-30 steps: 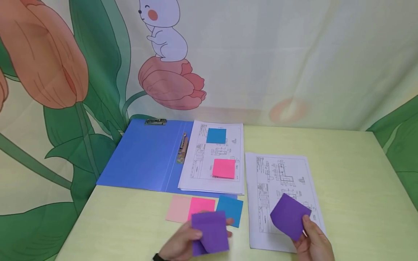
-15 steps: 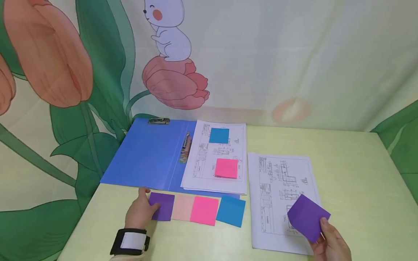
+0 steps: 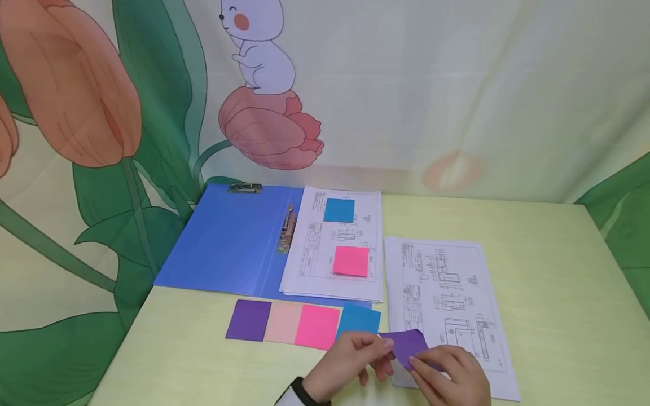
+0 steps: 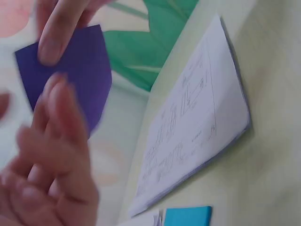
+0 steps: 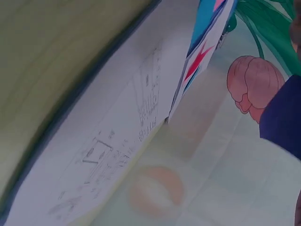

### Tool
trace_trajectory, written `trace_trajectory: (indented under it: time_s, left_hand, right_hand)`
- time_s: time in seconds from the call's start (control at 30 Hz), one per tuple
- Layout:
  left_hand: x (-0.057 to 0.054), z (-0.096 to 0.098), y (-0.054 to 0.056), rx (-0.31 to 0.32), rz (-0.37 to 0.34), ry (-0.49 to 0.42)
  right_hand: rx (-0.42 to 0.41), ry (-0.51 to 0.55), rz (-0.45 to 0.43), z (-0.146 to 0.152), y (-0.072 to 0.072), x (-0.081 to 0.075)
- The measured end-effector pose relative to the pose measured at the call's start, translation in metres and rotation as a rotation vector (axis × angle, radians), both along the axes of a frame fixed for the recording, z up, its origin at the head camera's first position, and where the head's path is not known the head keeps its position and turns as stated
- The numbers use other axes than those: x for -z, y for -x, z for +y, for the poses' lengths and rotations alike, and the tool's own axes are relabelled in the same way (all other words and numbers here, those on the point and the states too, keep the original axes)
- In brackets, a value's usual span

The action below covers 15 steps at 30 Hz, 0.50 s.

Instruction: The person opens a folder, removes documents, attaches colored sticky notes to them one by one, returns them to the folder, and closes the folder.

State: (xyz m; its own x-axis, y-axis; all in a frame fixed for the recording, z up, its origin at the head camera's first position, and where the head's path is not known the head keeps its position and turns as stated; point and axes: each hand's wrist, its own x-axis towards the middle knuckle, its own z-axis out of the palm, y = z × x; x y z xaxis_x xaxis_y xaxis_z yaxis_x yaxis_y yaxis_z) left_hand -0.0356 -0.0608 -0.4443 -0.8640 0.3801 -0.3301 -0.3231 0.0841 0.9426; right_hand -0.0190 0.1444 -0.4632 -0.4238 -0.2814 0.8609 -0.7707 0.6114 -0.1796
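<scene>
A purple sticky note point(image 3: 410, 345) is held over the lower part of the right-hand drawing sheets point(image 3: 431, 265). My right hand point(image 3: 452, 375) pinches it near its lower edge, and in the left wrist view the thumb presses on its face. My left hand point(image 3: 350, 358) is right at the note's other side, the thumb tip overlapping its corner in the head view. The left wrist view shows a gap between the left thumb and the half-bent fingers point(image 4: 63, 103). In the right wrist view the purple note point(image 5: 284, 115) shows at the right edge.
A purple pad point(image 3: 249, 320), pale pink pad point(image 3: 283, 322), bright pink pad point(image 3: 317, 327) and blue pad point(image 3: 359, 318) lie in a row. Behind them an open blue folder point(image 3: 218, 242) bears clipped drawings point(image 3: 312, 276) with blue and pink notes. A printed curtain point(image 3: 457, 84) hangs behind.
My left hand has set the purple pad down at the row's left end and come right to the note. My right hand has brought its purple note leftward and turned it.
</scene>
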Motion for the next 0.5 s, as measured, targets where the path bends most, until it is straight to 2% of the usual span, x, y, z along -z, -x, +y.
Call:
trace_trajectory:
  time_s: [0.07, 0.1, 0.17, 0.27, 0.3, 0.37, 0.43, 0.5]
  left_hand:
    - [0.001, 0.012, 0.005, -0.022, 0.019, 0.006]
    - [0.001, 0.016, 0.009, -0.030, 0.053, 0.039]
    - [0.002, 0.022, 0.019, -0.021, 0.126, 0.099]
    - [0.003, 0.029, 0.037, 0.017, 0.236, 0.186]
    - [0.003, 0.032, 0.043, 0.026, 0.255, 0.211]
    - [0.003, 0.038, 0.058, 0.048, 0.278, 0.243]
    - [0.004, 0.045, 0.072, 0.061, 0.300, 0.313]
    - [0.006, 0.052, 0.086, 0.066, 0.359, 0.463]
  right_hand:
    - [-0.002, -0.041, -0.048, 0.003, 0.003, 0.002]
    - [0.005, -0.052, -0.121, 0.007, 0.005, 0.003]
    - [-0.001, -0.009, -0.363, 0.014, 0.011, 0.000]
    - [0.054, 0.128, -0.823, 0.029, 0.033, -0.004]
    - [0.097, 0.166, -0.971, 0.036, 0.045, -0.001]
    - [0.171, 0.255, -1.145, 0.055, 0.078, 0.022]
    - [0.214, 0.292, -1.236, 0.077, 0.115, 0.053]
    - [0.238, 0.310, -1.252, 0.096, 0.151, 0.081]
